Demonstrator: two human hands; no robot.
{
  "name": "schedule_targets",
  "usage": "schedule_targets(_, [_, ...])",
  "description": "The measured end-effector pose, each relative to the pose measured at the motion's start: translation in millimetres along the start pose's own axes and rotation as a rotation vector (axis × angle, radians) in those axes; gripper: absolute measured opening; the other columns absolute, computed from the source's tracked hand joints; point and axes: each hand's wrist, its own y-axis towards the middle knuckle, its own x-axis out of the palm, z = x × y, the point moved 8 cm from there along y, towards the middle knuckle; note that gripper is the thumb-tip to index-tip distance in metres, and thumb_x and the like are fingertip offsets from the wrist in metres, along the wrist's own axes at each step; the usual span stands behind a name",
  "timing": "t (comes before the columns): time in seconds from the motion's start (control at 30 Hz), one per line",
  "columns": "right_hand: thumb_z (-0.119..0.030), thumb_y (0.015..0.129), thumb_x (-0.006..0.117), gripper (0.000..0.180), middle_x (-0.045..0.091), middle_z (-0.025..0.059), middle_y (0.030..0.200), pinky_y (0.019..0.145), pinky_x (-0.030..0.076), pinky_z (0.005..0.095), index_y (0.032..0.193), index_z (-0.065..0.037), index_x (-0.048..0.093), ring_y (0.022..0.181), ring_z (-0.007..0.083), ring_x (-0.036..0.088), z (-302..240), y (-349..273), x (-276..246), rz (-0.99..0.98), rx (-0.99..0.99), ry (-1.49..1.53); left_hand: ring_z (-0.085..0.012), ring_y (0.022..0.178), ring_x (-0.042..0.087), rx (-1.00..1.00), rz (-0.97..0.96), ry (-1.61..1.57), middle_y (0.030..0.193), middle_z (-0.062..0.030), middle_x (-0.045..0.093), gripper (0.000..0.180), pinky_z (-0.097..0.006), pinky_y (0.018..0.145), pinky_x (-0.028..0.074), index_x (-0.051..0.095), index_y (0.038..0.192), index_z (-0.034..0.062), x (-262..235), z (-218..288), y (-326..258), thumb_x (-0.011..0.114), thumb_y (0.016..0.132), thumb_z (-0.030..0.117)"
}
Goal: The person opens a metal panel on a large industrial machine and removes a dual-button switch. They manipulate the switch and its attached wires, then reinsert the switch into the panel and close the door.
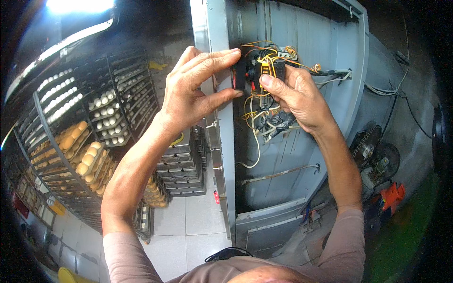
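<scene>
My left hand (203,85) grips a black square plate (239,71) by its upper and lower edges, between the fingers and the thumb. Some red shows on this plate, which sits at the edge of a grey metal cabinet (226,141). Behind the plate, my right hand (299,96) pinches a black electrical part with yellow on it (265,70), thumb in front; the fingers behind are partly hidden. Whether plate and part are joined I cannot tell. Thin orange and yellow wires (290,51) curl around them. Below hangs a tangle of darker wiring (278,123).
At left stand wheeled racks (52,137) with trays of white and brown round items (87,162). Stacked metal trays (181,165) stand on the tiled floor (200,214). Right of the cabinet are a dark round machine part (365,144), an orange object (392,195) and loose cables (380,90).
</scene>
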Motion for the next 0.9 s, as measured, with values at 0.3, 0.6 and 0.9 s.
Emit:
schedule_targets(0.3, [-0.019, 0.094, 0.067, 0.026, 0.066, 0.0006, 0.100, 0.082, 0.049, 0.0259, 0.112, 0.000, 0.065, 0.091, 0.0074, 0.058, 1, 1, -2, -0.002, 0.015, -0.030, -0.0216, 0.098, 0.064, 0.072, 0.005, 0.053, 0.119, -0.0065, 0.069, 0.066, -0.033, 0.082, 0.046, 0.065, 0.122, 0.0083, 3, 1, -1, 0.088, 0.061, 0.016])
schedule_targets(0.6, [-0.021, 0.095, 0.066, 0.028, 0.067, 0.0008, 0.101, 0.085, 0.049, 0.0262, 0.114, 0.000, 0.065, 0.093, 0.0081, 0.059, 3, -3, -1, 0.014, 0.026, -0.006, -0.0232, 0.099, 0.063, 0.095, 0.000, 0.130, 0.115, -0.0083, 0.068, 0.068, -0.035, 0.085, 0.046, 0.063, 0.124, 0.0075, 3, 14, 1, 0.087, 0.061, 0.017])
schedule_targets(0.9, [-0.026, 0.096, 0.066, 0.027, 0.062, -0.0040, 0.092, 0.068, 0.042, 0.0211, 0.111, -0.003, 0.065, 0.077, 0.0031, 0.051, 7, -4, 1, -0.019, 0.065, 0.030, -0.0272, 0.093, 0.063, 0.091, 0.001, 0.084, 0.111, -0.0134, 0.069, 0.064, -0.036, 0.082, 0.049, 0.067, 0.116, 0.0033, -2, 16, -1, 0.090, 0.058, 0.014])
